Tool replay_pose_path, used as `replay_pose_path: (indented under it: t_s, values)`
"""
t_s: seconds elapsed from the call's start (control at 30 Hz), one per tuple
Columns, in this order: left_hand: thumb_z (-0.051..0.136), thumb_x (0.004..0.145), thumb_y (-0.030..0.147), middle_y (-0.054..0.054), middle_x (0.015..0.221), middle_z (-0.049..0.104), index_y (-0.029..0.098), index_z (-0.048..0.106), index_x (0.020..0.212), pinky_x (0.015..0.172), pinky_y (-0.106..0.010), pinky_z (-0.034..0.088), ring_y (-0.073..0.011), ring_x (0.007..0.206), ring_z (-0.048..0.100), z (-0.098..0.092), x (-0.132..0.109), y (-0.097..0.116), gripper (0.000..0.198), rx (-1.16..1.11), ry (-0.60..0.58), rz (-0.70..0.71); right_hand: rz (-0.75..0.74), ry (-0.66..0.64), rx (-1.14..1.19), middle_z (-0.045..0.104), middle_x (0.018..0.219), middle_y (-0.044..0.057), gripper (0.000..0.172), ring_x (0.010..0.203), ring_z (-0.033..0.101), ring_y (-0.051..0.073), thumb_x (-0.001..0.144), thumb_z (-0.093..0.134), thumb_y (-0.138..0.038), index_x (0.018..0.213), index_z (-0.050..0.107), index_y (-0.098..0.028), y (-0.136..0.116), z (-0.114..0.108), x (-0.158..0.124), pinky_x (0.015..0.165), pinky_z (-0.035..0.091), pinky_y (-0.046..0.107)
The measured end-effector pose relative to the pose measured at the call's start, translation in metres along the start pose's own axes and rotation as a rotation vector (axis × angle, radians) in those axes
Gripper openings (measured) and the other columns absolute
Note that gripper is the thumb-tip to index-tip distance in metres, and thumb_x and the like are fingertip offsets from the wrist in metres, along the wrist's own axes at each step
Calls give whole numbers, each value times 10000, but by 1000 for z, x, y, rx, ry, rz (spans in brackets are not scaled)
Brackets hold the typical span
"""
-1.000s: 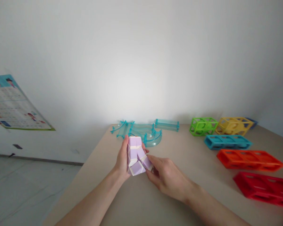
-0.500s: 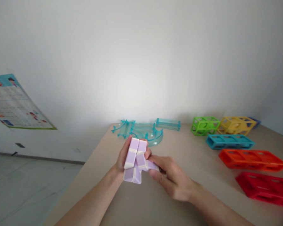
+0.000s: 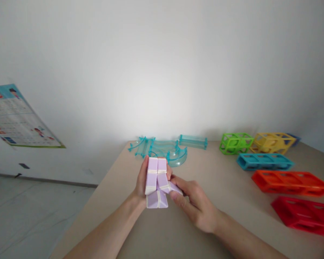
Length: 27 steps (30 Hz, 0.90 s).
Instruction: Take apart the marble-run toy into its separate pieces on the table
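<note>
our left hand (image 3: pixel 142 180) clamps the lilac blocks (image 3: pixel 151 180) (probably light, stiff, slick); our right hand (image 3: pixel 196 205) pinches the four o'clock block (image 3: pixel 175 188), a sensible hold.

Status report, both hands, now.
Left hand holds lilac blocks from the left. Right hand pinches their right end. Translucent teal pieces on table beyond.

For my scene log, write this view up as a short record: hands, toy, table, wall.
Left hand: wrapped around block toy
Right hand: pinching the toy's lower right piece
Toy: lilac, white-edged blocks
Table, far side: translucent turquoise track pieces
Table, right: green frame, yellow frame, turquoise frame, orange frame, red frame
Wall: poster at left
</note>
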<state>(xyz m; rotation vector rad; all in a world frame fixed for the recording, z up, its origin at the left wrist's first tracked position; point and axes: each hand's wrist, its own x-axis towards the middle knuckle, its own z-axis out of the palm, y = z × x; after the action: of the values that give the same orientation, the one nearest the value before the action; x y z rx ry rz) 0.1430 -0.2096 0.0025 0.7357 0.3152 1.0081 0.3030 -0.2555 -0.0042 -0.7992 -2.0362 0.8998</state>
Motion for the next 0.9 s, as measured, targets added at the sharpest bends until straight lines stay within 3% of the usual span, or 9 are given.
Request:
replay_pose_path:
  t_s: [0.17, 0.3, 0.47, 0.7, 0.9]
  values:
    - [495, 816, 620, -29, 595, 555, 148, 666, 805, 564, -273, 388, -148, 546, 502, 2, 0, 0, 503, -42, 75, -16, -41, 106, -144, 449, 634, -32, 237, 538, 379, 102, 937, 453, -345, 794, 530, -173, -2, 1, 0, 511, 274, 250]
    - [493, 813, 626, -32, 580, 572, 140, 650, 759, 525, -269, 388, -153, 515, 524, 0, 1, -2, 513, -74, 150, -22, -39, 206, -301, 521, 630, -20, 201, 502, 405, 101, 923, 504, -314, 975, 605, -149, -1, 2, 1, 507, 297, 247]
    - [540, 809, 590, -27, 639, 630, 144, 631, 717, 565, -260, 434, -150, 563, 578, -1, 4, -4, 465, -80, 350, 104, -98, 284, -518, 618, 724, 35, 237, 577, 517, 135, 937, 493, -279, 1107, 608, -160, 10, 1, 6, 576, 376, 256]
    - [542, 812, 578, -33, 671, 673, 152, 654, 757, 681, -299, 495, -184, 653, 642, -3, 4, -4, 443, -147, 414, 148, -118, 271, -478, 676, 870, 71, 296, 646, 607, 155, 939, 494, -278, 1215, 541, -183, 16, -2, 11, 634, 470, 264]
    - [570, 803, 554, -27, 622, 641, 150, 631, 731, 607, -270, 478, -160, 587, 615, -1, 3, -2, 415, -195, 399, 85, -131, 182, -403, 644, 868, 61, 249, 731, 594, 173, 924, 500, -227, 1168, 521, -189, 14, -7, 6, 673, 453, 267]
